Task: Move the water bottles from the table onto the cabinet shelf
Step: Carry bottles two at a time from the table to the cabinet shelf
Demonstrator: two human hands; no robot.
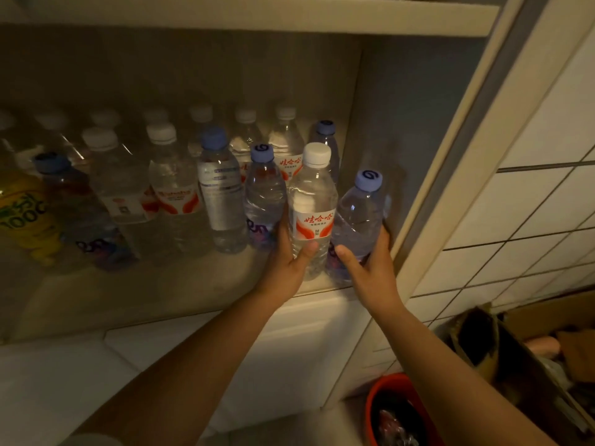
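My left hand [289, 262] grips a clear white-capped water bottle [311, 201] with a red and white label, standing upright at the front of the cabinet shelf [167, 297]. Beside it, my right hand [370, 268] grips a clear blue-capped water bottle [357, 217], tilted slightly right, close to the cabinet's right wall. Both bottles are at the shelf's right front corner; I cannot tell whether their bases touch the shelf. Several other water bottles [222, 188] stand in rows behind and to the left.
A yellow-labelled drink bottle [25, 217] stands at the shelf's far left. The upper shelf board [289, 17] hangs overhead. The cabinet frame [457, 175] and a tiled wall [531, 220] lie right. A red bin [373, 403] and a cardboard box [515, 355] sit below right.
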